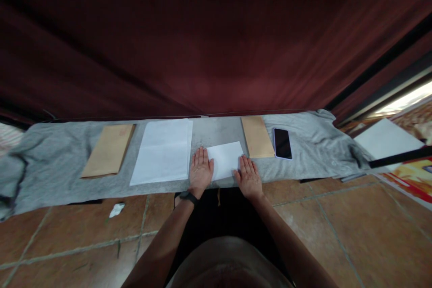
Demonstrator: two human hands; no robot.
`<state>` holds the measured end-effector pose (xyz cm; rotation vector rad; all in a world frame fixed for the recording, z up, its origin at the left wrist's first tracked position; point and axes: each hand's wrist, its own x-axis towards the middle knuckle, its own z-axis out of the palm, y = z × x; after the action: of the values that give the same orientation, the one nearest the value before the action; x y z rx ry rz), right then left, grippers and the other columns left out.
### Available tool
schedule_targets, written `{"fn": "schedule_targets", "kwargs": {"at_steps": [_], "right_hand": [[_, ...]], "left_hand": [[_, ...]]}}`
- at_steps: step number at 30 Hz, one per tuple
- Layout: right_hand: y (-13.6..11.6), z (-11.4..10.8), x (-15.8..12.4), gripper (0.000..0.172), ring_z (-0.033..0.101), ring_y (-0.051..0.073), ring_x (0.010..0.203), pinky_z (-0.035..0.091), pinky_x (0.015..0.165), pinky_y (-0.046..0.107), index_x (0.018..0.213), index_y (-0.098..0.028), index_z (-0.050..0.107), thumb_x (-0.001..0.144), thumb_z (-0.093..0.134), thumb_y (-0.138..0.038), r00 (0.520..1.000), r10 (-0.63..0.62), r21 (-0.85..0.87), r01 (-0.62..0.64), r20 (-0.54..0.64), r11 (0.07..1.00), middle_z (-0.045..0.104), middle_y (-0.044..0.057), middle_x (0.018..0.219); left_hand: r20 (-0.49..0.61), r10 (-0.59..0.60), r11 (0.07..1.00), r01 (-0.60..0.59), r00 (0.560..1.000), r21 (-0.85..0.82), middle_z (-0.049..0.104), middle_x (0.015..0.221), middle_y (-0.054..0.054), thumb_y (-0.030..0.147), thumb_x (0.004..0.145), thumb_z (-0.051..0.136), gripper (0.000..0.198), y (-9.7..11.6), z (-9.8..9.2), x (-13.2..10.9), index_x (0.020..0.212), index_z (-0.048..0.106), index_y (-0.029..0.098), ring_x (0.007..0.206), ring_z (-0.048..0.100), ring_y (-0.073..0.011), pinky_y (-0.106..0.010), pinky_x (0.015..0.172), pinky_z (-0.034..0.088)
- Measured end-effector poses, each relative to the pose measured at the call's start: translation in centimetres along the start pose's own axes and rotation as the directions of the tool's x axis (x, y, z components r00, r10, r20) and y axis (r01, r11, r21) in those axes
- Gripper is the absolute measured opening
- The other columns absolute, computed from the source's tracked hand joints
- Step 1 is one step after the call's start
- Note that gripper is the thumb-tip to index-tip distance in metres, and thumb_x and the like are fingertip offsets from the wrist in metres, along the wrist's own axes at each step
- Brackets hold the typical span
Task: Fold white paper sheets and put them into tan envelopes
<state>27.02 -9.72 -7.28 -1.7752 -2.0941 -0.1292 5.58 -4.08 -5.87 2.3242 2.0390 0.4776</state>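
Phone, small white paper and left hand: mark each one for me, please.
Phone (282, 144): head view, middle of its dark screen.
Small white paper (224, 159): head view, middle of its upper face.
Left hand (201, 172): head view, back of the hand.

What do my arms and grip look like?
Your left forearm and right forearm are sleeveless where visible, and the left grip and right grip are ungloved. A dark watch-like band circles the left wrist; any markings on it are too small to tell.

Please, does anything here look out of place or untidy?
Yes: a crumpled white scrap on the tiled floor, lower left, looks like dropped litter. Also, the small white paper between the left hand and right hand sits slightly askew.
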Motion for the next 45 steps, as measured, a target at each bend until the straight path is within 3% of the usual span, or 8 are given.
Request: {"fn": "schedule_targets", "kwargs": {"at_steps": [4,9,13,25,30,39,45], "right_hand": [[0.2,0.2,-0.3,0.062,0.041,0.031,0.143,0.029,0.118,0.049,0.155,-0.007,0.032,0.104,0.039,-0.041,1.000,0.006,-0.005,-0.006,-0.005,1.000,0.044,0.019,0.155],[0.2,0.2,-0.4,0.060,0.039,0.031,0.144,0.026,0.119,0.049,0.154,-0.005,0.033,0.103,0.039,-0.037,1.000,0.003,-0.035,-0.002,0.012,0.999,0.042,0.019,0.156],[0.3,0.1,-0.4,0.060,0.037,0.030,0.145,0.025,0.119,0.048,0.154,-0.005,0.033,0.103,0.040,-0.035,1.000,-0.008,-0.049,0.010,0.030,0.999,0.041,0.020,0.156],[0.2,0.0,-0.4,0.063,0.040,0.031,0.143,0.027,0.118,0.049,0.155,-0.005,0.032,0.104,0.039,-0.041,1.000,-0.007,-0.032,0.007,0.001,0.999,0.044,0.020,0.154],[0.2,0.0,-0.4,0.062,0.040,0.031,0.143,0.027,0.118,0.048,0.155,-0.005,0.032,0.104,0.038,-0.041,1.000,0.006,-0.036,-0.006,0.001,0.999,0.044,0.019,0.154],[0.2,0.0,-0.4,0.061,0.040,0.031,0.143,0.027,0.118,0.048,0.154,-0.005,0.034,0.104,0.037,-0.041,1.000,0.007,-0.037,-0.006,0.014,0.999,0.043,0.020,0.155],[0.0,-0.2,-0.5,0.060,0.040,0.032,0.144,0.027,0.118,0.050,0.152,-0.004,0.037,0.104,0.039,-0.040,0.999,0.027,-0.029,-0.026,0.033,0.999,0.043,0.021,0.154]], "left_hand": [[-0.024,0.051,0.999,-0.051,0.998,-0.018,0.034,0.159,-0.020,0.034,0.102,0.030,0.060,1.5,-0.7,-0.6,0.153,0.033,0.003,0.152,0.023,-0.0295,-0.052,0.124,0.023],[0.039,0.260,0.962,-0.256,0.965,-0.090,0.035,0.161,-0.014,0.033,0.103,0.031,0.058,6.0,-0.8,-2.7,0.155,0.029,0.008,0.153,0.023,-0.0239,-0.047,0.124,0.027],[0.081,0.293,0.954,-0.286,0.953,-0.087,0.035,0.160,-0.015,0.037,0.104,0.032,0.058,7.6,-0.2,-4.4,0.154,0.031,0.008,0.152,0.025,-0.0242,-0.047,0.124,0.029],[0.024,0.221,0.975,-0.222,0.975,0.029,0.032,0.161,-0.020,0.044,0.102,0.041,0.065,1.7,-1.2,-5.6,0.154,0.032,0.007,0.152,0.025,-0.0299,-0.050,0.122,0.030],[0.044,0.285,0.958,-0.287,0.957,0.029,0.035,0.159,-0.019,0.042,0.101,0.045,0.061,-0.2,-1.9,-5.8,0.151,0.038,0.008,0.151,0.028,-0.0289,-0.048,0.122,0.030],[0.172,0.373,0.919,-0.388,0.912,0.063,0.048,0.152,-0.015,0.027,0.101,0.042,0.046,-0.9,-2.9,-5.3,0.145,0.049,0.016,0.145,0.041,-0.0270,-0.053,0.121,0.029],[0.221,0.398,0.886,-0.436,0.890,0.160,0.047,0.153,-0.017,0.006,0.093,0.033,0.055,-1.4,-2.9,-5.6,0.146,0.046,0.013,0.144,0.041,-0.0261,-0.054,0.122,0.027]]}}
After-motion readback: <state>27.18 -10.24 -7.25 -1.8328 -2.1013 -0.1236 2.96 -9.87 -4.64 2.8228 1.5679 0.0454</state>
